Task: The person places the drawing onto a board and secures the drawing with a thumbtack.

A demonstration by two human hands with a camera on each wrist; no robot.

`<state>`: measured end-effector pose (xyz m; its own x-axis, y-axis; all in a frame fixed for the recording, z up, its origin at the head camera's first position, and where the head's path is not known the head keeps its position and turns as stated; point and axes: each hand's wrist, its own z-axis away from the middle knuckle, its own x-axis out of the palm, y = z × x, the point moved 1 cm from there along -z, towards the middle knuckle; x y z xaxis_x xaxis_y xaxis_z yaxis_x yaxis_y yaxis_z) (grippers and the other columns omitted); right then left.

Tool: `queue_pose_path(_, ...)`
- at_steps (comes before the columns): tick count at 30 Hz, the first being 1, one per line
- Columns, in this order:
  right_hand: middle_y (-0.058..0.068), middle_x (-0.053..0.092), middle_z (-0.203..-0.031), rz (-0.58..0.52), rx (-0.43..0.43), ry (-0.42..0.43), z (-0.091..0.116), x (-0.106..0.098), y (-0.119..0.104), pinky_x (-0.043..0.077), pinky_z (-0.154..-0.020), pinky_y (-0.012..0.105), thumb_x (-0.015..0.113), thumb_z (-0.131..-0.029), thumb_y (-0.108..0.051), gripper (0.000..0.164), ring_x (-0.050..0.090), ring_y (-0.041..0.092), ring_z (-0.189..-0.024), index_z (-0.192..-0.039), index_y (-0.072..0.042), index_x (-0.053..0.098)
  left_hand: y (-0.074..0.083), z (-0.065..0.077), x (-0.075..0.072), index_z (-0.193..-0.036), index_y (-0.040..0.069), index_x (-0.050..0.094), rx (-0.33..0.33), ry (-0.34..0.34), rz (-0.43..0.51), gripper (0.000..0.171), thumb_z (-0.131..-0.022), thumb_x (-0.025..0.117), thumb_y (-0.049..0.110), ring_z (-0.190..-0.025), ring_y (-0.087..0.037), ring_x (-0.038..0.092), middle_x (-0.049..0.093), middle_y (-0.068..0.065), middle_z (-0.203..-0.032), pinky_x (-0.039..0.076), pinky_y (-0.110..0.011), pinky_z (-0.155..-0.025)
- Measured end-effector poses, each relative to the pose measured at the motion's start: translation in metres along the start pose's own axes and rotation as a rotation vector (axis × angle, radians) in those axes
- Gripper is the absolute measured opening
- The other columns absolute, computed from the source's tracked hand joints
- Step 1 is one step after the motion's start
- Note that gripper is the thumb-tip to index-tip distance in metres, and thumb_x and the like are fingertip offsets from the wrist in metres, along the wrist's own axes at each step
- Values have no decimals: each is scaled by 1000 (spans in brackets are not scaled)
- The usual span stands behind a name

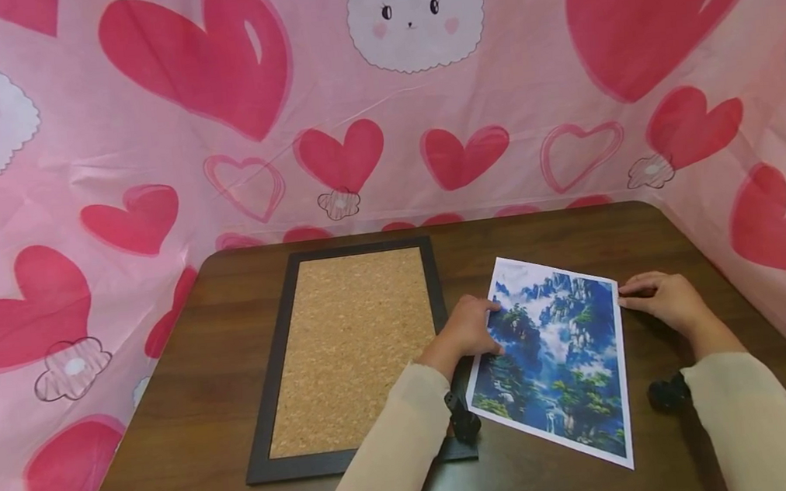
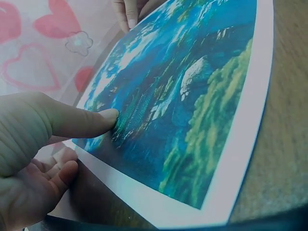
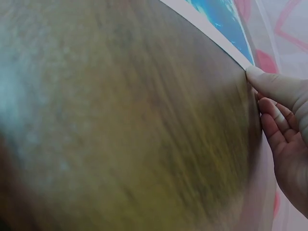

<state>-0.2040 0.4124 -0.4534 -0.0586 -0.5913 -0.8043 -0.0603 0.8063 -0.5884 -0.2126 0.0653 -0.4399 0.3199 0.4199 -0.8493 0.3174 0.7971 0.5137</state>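
A white-bordered landscape print [image 1: 565, 347] of blue misty mountains and green trees is held tilted over the table, right of the frame. My left hand [image 1: 466, 329] grips its left edge; in the left wrist view the thumb [image 2: 86, 121] lies on the picture side and the other fingers are under the sheet. With my right hand [image 1: 675, 303] I pinch the sheet's right edge close to its upper corner, the thumb [image 3: 272, 86] on the border in the right wrist view. Part of the left fingers is hidden behind the paper.
A cork board with a black frame [image 1: 279, 310] lies flat on the brown wooden table [image 1: 191, 419], left of the print. My left forearm crosses over its lower right part. Pink heart-patterned cloth [image 1: 399, 159] hangs around the table's back and sides.
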Motion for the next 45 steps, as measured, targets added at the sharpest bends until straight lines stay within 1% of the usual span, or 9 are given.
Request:
queue_pose_path(7, 33, 57, -115, -14, 29, -7, 1, 0, -2, 32, -96, 70, 74, -88, -15, 25, 47, 49, -110, -97, 8, 73, -1, 0, 1, -130, 18, 62, -23, -4, 35, 71, -67, 92, 28, -107, -15, 49, 51, -4, -126, 46, -24, -94)
queue_pose_path(15, 30, 59, -110, 3, -3, 16, 1, 1, -5, 37, -92, 67, 75, -87, -14, 21, 50, 46, -103, -92, 7, 74, 1, 1, 0, -130, 15, 61, -21, -3, 27, 72, -67, 92, 28, -101, -15, 52, 58, -3, -116, 48, -25, -90)
queue_pose_path(22, 27, 61, -105, 26, -45, 26, 1, 4, -4, 41, -87, 63, 75, -86, -10, 15, 52, 42, -97, -89, 4, 75, 0, 2, 3, -129, 17, 62, -64, 38, 18, 72, -65, 93, 29, -115, -17, 47, 50, -5, -131, 45, -25, -96)
queue_pose_path(28, 26, 61, -103, 37, -49, 20, 1, 4, -5, 43, -85, 61, 75, -85, -10, 13, 53, 41, -96, -88, 4, 75, -1, 3, 3, -123, 17, 64, -52, 61, 84, 65, -64, 93, 23, -104, -15, 50, 55, -3, -121, 47, -25, -93)
queue_pose_path(32, 26, 61, -103, 36, -56, 21, 1, 2, -7, 45, -84, 58, 75, -86, -10, 14, 53, 41, -96, -88, 3, 75, 1, 2, 2, -122, 14, 65, -23, 73, 89, 63, -65, 92, 19, -97, -13, 50, 58, -1, -112, 46, -23, -89)
queue_pose_path(35, 26, 62, -102, 40, -66, 24, 0, 2, -7, 46, -83, 56, 76, -85, -10, 13, 54, 40, -95, -87, 2, 76, 2, 2, 1, -121, 13, 63, 8, 74, 83, 64, -65, 92, 16, -98, -12, 51, 60, 0, -111, 46, -21, -89)
queue_pose_path(38, 26, 62, -103, 40, -61, 22, 0, 2, -7, 45, -84, 56, 76, -84, -10, 12, 54, 41, -96, -86, 2, 76, 1, 2, 0, -122, 14, 59, 25, 72, 119, 66, -64, 92, 11, -100, -14, 52, 61, -1, -113, 46, -22, -88)
queue_pose_path(39, 27, 61, -104, 36, -54, 17, 1, 2, -7, 44, -85, 60, 76, -85, -10, 13, 53, 42, -97, -87, 2, 76, 1, 2, -1, -123, 15, 57, 21, 67, 145, 68, -64, 91, 9, -100, -15, 53, 61, -2, -115, 48, -24, -86)
queue_pose_path(45, 28, 60, -107, 24, -25, -5, 1, 2, -9, 42, -89, 63, 75, -86, -11, 15, 52, 43, -99, -90, 3, 75, -4, 2, 2, -135, 20, 45, -51, 71, 348, 87, -63, 89, -2, -86, -16, 61, 66, -5, -107, 54, -30, -70)
